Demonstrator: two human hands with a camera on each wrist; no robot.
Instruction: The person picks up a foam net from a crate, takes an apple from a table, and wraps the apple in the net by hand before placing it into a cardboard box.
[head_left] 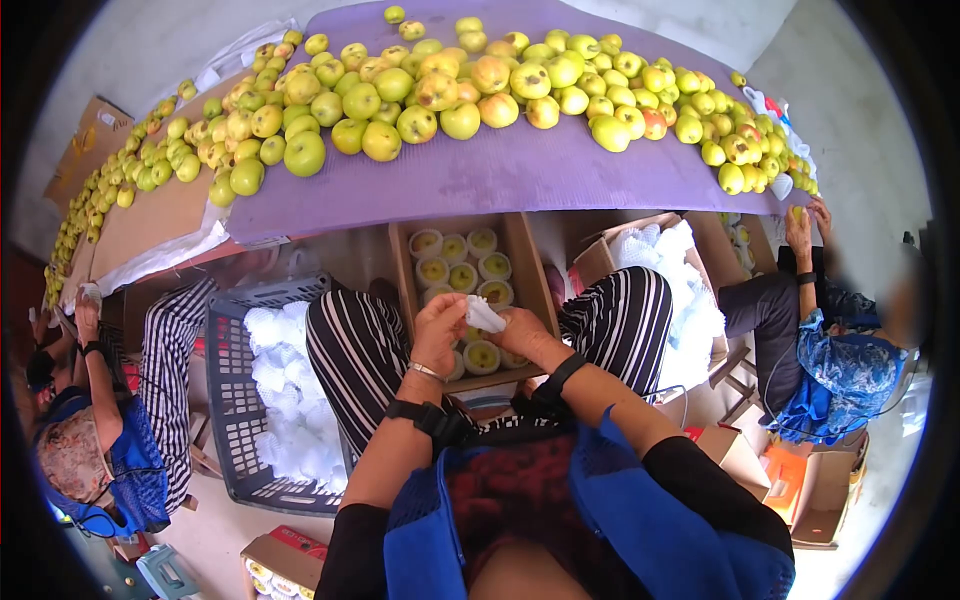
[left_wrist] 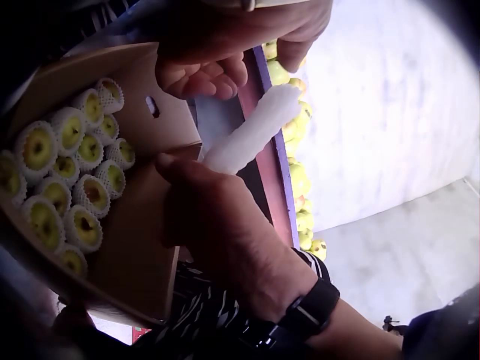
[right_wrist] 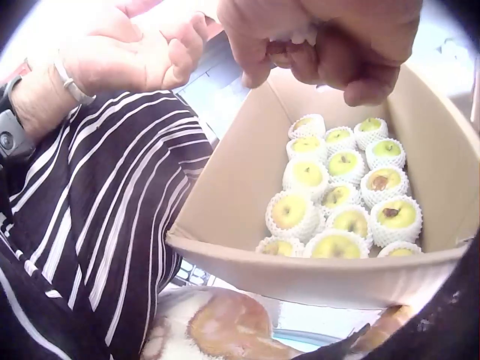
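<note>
My right hand (head_left: 527, 336) pinches a white foam net sleeve (head_left: 486, 314) above the carton (head_left: 402, 250). In the left wrist view the limp foam sleeve (left_wrist: 259, 127) sticks out beyond the right hand (left_wrist: 225, 225). Close to its free end, my left hand (head_left: 438, 332) has loosely curled fingers and holds nothing. From the right wrist, the left hand (right_wrist: 142, 56) shows its palm, while the right hand (right_wrist: 330, 45) covers much of the sleeve. Beneath both hands, several green-yellow apples (right_wrist: 307, 174) in white foam nets stand in rows in the carton.
Loose apples (head_left: 440, 90) cover the back of the purple-topped table (head_left: 450, 180). A grey crate (head_left: 232, 400) of foam sleeves (head_left: 290, 370) stands at left, a box of sleeves (head_left: 665, 270) at right. Other people (head_left: 110, 450) sit on both sides.
</note>
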